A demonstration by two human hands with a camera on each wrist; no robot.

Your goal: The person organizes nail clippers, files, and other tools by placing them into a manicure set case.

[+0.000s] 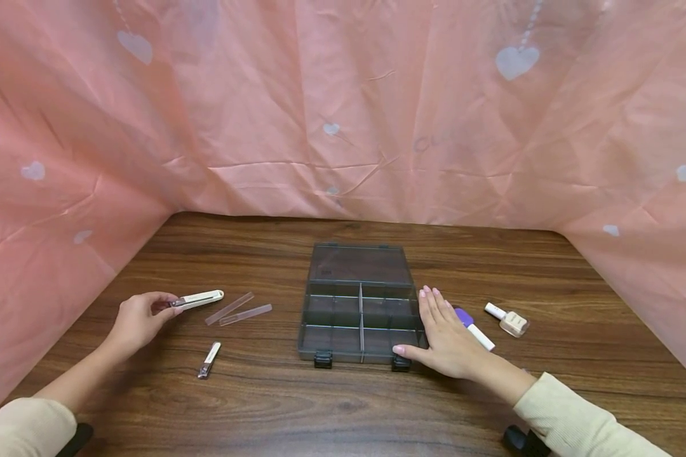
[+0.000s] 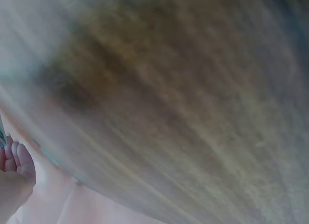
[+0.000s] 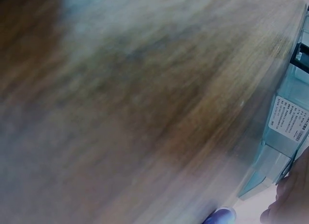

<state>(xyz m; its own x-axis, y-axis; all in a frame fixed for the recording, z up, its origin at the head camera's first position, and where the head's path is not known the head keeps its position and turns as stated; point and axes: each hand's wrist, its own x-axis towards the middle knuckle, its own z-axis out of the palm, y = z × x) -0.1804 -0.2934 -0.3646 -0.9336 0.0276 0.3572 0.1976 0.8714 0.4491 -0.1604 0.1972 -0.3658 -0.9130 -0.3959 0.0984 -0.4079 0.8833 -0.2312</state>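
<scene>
A large white nail clipper (image 1: 199,299) is pinched at its metal end by my left hand (image 1: 140,319), at the left of the table. A smaller nail clipper (image 1: 208,360) lies nearer me. Two clear plastic strips (image 1: 244,315) rest just right of the large one. In the middle sits a dark see-through divided box (image 1: 331,311), latches towards me. Fingers straight, my right hand (image 1: 448,333) lies along its right side, thumb at the front latch. The left wrist view catches only part of my left hand (image 2: 17,178); the right wrist view shows the box's labelled side (image 3: 285,113).
Right of my right hand lies a purple bottle with a white cap (image 1: 480,336), partly hidden by the hand. Farther right is a cream nail polish bottle (image 1: 513,323). Pink cloth (image 1: 343,108) with hearts hangs round the wooden table (image 1: 251,406) at the back and sides.
</scene>
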